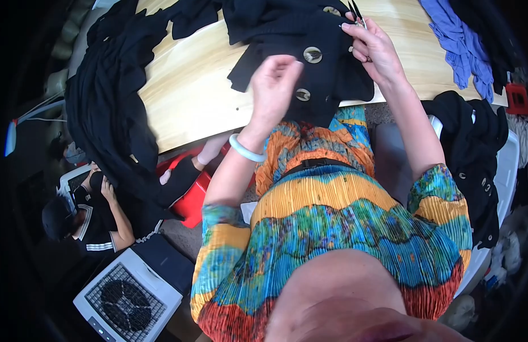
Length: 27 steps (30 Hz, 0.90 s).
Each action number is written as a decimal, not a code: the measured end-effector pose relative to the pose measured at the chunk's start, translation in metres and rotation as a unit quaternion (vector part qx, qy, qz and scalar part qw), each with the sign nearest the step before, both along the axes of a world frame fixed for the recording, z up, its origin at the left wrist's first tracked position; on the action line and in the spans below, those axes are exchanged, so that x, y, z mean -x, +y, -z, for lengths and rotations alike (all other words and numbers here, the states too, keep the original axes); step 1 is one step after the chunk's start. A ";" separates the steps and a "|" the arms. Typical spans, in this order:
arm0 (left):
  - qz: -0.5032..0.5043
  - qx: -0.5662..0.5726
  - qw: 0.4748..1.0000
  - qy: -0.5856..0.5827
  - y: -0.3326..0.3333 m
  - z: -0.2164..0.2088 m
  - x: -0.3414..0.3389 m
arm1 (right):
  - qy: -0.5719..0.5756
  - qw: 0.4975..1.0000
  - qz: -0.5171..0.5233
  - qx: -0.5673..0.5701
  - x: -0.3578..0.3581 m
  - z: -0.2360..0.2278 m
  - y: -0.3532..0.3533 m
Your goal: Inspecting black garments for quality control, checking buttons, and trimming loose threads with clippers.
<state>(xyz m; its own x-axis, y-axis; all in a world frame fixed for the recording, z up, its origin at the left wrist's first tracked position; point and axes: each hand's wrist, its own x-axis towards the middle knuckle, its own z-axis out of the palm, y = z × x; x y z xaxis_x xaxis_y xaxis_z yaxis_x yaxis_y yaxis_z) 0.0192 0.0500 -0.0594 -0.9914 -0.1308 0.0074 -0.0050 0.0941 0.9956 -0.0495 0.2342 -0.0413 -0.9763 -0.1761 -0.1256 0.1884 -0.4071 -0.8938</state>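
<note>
A black knit garment (332, 34) with several large light-rimmed round buttons (312, 55) lies on the wooden table (189, 74) in front of me, its lower part hanging over the near edge. My left hand (277, 85), a pale bangle on its wrist, hovers over the left side of the garment near the buttons. Its fingers are pinched together and slightly blurred; whether they hold something small, I cannot make out. My right hand (375, 48) is at the garment's right side, closed around small dark scissors (357, 12) whose blades point up and away from me.
More black garments (112, 85) cover the table's left end and drape down. A purple cloth (460, 43) lies far right. Black clothes fill a pale bin (506, 171) at my right. A seated person (92, 211), a red basin (195, 196) and a fan unit (130, 296) are left.
</note>
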 end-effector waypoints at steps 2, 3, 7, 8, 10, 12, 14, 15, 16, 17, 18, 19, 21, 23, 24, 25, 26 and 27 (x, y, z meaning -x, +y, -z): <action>0.034 -0.008 0.999 -0.010 0.009 0.006 0.000 | -0.002 1.000 -0.006 0.010 0.000 -0.001 0.000; 0.038 -0.018 0.999 -0.017 0.010 0.007 0.002 | -0.004 1.000 -0.011 0.021 0.000 -0.002 0.000; 0.082 -0.171 0.977 -0.094 0.000 -0.009 0.002 | 0.004 1.000 0.002 0.007 -0.003 -0.006 0.000; 0.093 -0.228 0.965 -0.087 -0.002 -0.018 0.001 | 0.011 1.000 0.004 -0.001 -0.004 -0.005 0.001; 0.117 -0.271 0.953 -0.072 -0.011 -0.035 0.002 | 0.019 1.000 0.005 -0.009 -0.005 -0.007 0.005; 0.147 -0.251 0.953 -0.088 -0.018 -0.045 0.004 | 0.051 0.995 -0.043 -0.080 -0.004 -0.004 0.012; 0.157 -0.234 0.954 -0.099 -0.023 -0.043 0.011 | 0.141 0.976 0.008 -0.166 -0.007 0.000 0.005; 0.158 -0.233 0.955 -0.098 -0.026 -0.036 0.013 | 0.226 0.939 0.062 -0.252 -0.008 0.003 0.003; 0.152 -0.208 0.961 -0.098 -0.028 -0.028 0.015 | 0.195 0.952 0.026 -0.235 -0.010 0.003 0.003; 0.147 -0.183 0.967 -0.097 -0.030 -0.022 0.016 | 0.220 0.948 0.031 -0.226 -0.011 0.007 0.000; 0.137 -0.193 0.965 -0.112 -0.027 -0.022 0.017 | 0.244 0.945 0.037 -0.217 -0.012 0.008 -0.003; 0.139 -0.192 0.965 -0.112 -0.026 -0.022 0.016 | 0.244 0.931 0.037 -0.268 -0.017 0.007 -0.004; 0.147 -0.206 0.960 -0.120 -0.023 -0.029 0.014 | 0.245 0.920 0.051 -0.302 -0.028 0.000 -0.003; 0.157 -0.216 0.956 -0.119 -0.018 -0.039 0.013 | 0.269 0.901 0.081 -0.331 -0.031 0.001 0.001; 0.166 -0.227 0.953 -0.117 -0.016 -0.042 0.013 | 0.268 0.901 0.082 -0.332 -0.032 0.001 0.003; 0.168 -0.227 0.952 -0.117 -0.015 -0.044 0.012 | 0.285 0.903 0.083 -0.311 -0.035 -0.002 0.005; 0.172 -0.228 0.952 -0.110 -0.014 -0.044 0.013 | 0.302 0.905 0.083 -0.289 -0.038 -0.005 0.007; 0.174 -0.227 0.953 -0.102 -0.015 -0.046 0.011 | 0.330 0.903 0.065 -0.266 -0.041 -0.012 0.004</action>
<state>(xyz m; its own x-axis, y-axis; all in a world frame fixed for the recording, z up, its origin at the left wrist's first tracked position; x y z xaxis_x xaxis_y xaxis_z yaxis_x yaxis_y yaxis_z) 0.0079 0.0354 -0.0136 -0.9499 0.2625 -0.1696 -0.2505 -0.3148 0.9155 -0.0086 0.2379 -0.0295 -0.8776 -0.1404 0.4584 -0.4755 0.1337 -0.8695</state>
